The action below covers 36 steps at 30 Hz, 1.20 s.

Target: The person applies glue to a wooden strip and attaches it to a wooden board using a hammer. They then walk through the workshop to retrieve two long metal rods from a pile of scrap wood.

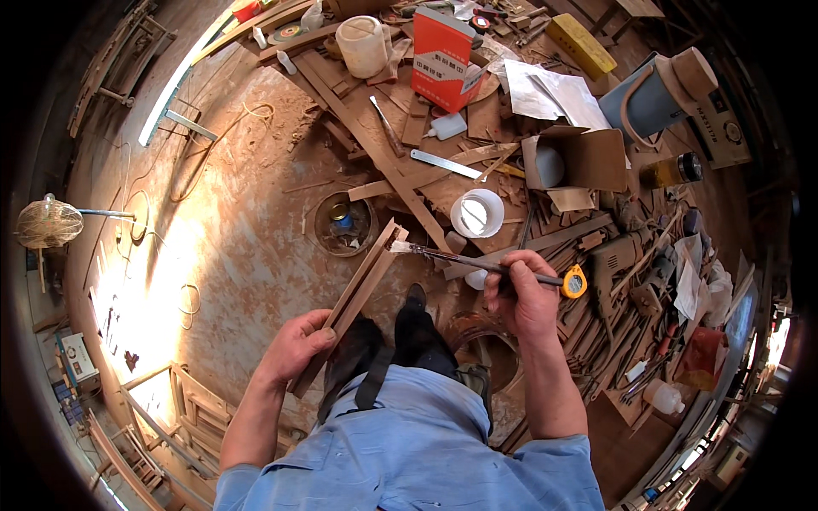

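My left hand (pixel 296 343) grips the lower part of a long wooden piece (pixel 358 294) that slants up to the right, its top end near the picture's middle. My right hand (pixel 521 294) holds a thin brush (pixel 460 259) by its handle, and the bristle tip touches the top end of the wooden piece. A small white cup (pixel 477 213) with white liquid stands on the floor just beyond the brush. My dark shoes (pixel 415 328) show below, between both hands.
A yellow tape measure (pixel 575 282) lies right of my right hand. Wood strips, a metal ruler (pixel 445 164), a red-and-white box (pixel 441 60), a white bucket (pixel 362 45), a cardboard box (pixel 579 159) and hand tools crowd the right side. A round dish (pixel 343 224) sits on the dusty floor.
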Available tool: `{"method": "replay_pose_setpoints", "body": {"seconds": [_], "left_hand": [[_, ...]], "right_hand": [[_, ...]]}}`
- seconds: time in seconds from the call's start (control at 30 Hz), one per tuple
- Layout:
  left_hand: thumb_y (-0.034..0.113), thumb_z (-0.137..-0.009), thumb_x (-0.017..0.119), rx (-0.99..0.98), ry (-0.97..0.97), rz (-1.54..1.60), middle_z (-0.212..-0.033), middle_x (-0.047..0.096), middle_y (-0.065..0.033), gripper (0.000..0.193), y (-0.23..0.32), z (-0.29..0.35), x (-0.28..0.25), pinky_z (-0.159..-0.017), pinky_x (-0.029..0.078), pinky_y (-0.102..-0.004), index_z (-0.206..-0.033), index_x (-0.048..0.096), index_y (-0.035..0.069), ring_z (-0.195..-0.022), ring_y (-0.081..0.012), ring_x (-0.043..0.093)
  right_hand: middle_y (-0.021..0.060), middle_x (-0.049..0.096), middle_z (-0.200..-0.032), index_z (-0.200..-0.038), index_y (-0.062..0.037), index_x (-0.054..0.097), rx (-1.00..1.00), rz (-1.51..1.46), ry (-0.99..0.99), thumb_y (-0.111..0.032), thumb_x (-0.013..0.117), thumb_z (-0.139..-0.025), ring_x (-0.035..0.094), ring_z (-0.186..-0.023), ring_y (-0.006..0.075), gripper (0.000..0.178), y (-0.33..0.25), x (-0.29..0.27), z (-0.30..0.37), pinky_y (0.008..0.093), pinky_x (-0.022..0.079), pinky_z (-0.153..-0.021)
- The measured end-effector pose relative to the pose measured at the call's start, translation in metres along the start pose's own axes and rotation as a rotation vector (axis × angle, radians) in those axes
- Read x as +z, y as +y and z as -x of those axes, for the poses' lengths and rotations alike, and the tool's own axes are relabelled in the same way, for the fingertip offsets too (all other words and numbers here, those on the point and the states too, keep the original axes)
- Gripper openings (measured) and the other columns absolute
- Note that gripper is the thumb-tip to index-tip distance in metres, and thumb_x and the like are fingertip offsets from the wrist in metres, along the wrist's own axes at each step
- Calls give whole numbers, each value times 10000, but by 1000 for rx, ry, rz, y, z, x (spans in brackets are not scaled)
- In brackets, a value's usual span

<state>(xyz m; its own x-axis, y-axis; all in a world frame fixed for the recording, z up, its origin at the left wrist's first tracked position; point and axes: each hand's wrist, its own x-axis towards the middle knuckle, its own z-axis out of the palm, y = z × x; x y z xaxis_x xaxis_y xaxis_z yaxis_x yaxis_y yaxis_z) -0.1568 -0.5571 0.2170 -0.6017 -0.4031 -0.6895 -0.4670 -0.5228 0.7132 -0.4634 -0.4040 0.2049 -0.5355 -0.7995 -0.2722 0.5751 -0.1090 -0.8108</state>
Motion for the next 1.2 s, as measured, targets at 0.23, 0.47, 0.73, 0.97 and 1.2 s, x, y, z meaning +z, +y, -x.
{"method": "replay_pose_setpoints", "body": {"seconds": [0.23,0.47,0.73,0.97,1.2], "left_hand": [[263,-827,606,33,-26,15,-906,632,-73,430,-5,3,-6,-670,507,-291,-1150,578,-18,-744,-150,597],[274,-823,613,9,-15,22,-896,633,-67,426,-7,1,-8,-670,502,-280,-1132,587,-17,-745,-142,595],[219,-835,574,-5,-11,-16,-894,631,-68,354,0,0,-10,-682,505,-287,-1101,597,-13,-751,-146,597],[214,-851,576,-8,-6,5,-887,626,-64,333,2,-2,-11,-689,506,-293,-1094,594,-12,-751,-141,591],[212,-852,581,-13,0,16,-883,624,-64,332,3,-2,-10,-682,504,-291,-1093,592,-16,-745,-143,591]], "right_hand": [[150,630,-779,-1008,-18,551,-48,71,52,-157,534,-968,599,-597,200,145,12,-15,-14,285,487,-472],[130,627,-756,-1006,-7,563,-17,103,51,-111,522,-958,569,-579,165,121,10,-3,-12,267,461,-504],[120,638,-778,-1008,7,575,-26,69,29,-124,543,-954,564,-583,148,145,13,1,-8,267,459,-525],[171,622,-785,-991,-7,543,-12,113,-64,-132,530,-959,599,-602,226,129,22,-3,6,308,506,-504],[136,630,-756,-1014,7,573,-71,-95,-10,-152,558,-956,567,-562,161,170,15,9,-3,263,454,-508]]}}
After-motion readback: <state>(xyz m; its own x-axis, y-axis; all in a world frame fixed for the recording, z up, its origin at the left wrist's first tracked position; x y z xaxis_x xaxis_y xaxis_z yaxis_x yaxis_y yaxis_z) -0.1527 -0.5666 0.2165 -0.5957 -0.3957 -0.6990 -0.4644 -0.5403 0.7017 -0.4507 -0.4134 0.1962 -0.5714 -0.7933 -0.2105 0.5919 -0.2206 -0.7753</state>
